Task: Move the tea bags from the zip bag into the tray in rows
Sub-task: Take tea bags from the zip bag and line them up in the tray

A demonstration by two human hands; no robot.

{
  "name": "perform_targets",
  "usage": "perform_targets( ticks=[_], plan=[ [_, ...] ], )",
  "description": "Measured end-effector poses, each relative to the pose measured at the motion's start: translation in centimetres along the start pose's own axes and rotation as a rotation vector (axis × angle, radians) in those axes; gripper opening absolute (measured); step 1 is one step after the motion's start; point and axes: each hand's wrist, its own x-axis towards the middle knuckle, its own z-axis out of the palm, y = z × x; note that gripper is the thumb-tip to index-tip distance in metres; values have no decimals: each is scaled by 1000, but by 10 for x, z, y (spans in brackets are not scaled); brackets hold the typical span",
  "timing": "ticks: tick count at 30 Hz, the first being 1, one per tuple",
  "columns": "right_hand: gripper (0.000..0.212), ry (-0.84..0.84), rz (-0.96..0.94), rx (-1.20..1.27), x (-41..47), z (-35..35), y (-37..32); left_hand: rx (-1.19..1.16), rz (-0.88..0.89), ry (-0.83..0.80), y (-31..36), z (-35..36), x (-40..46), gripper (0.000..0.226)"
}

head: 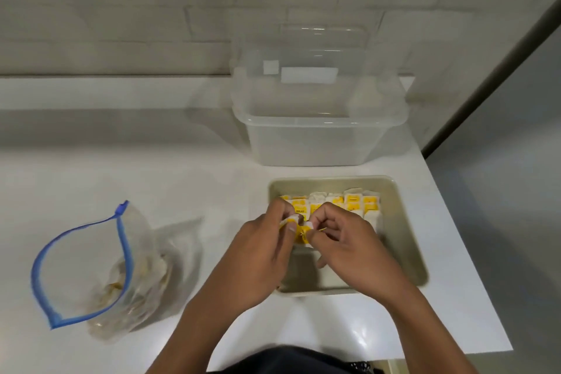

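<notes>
Zip bag (91,270) lies open on the white tabletop (182,161) at left, some tea bags still inside. Left hand (264,249) and right hand (343,240) meet over the tray (406,240), fingers of both pinching one yellow-tagged tea bag (302,234). Rows of tea bags (343,202) fill the tray's far end. Clear bin (318,118) sits behind the tray.

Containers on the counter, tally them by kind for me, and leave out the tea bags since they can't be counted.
Zip bag, open, blue seal: 1
Clear plastic tub: 1
Metal tray, holding rows of tea bags: 1
Total: 3
</notes>
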Motion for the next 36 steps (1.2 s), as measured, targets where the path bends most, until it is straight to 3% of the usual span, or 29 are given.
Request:
perform_targets(
  ticks=[3, 9, 13, 16, 19, 26, 36],
  plan=[
    [17, 3, 6, -91, 3, -27, 18, 16, 10, -12, 2, 19, 9, 4],
    [13, 31, -34, -659, 16, -67, 51, 154, 34, 58, -15, 34, 18, 7],
    [14, -160, 68, -839, 27, -64, 60, 191, -16, 80, -20, 40, 19, 6],
    [27, -311, 152, -868, 36, -59, 65, 195, -59, 113, -20, 41, 16, 7],
    [22, -361, 207, -922, 43, -57, 68, 191, -73, 116, -18, 41, 14, 7],
    [10, -288, 269, -1126, 55, -64, 71, 184, -113, 126, -18, 44, 11, 8],
    [11, -222, 222, -1189, 67, -61, 66, 203, -89, 127, -20, 46, 10, 11]
  ],
)
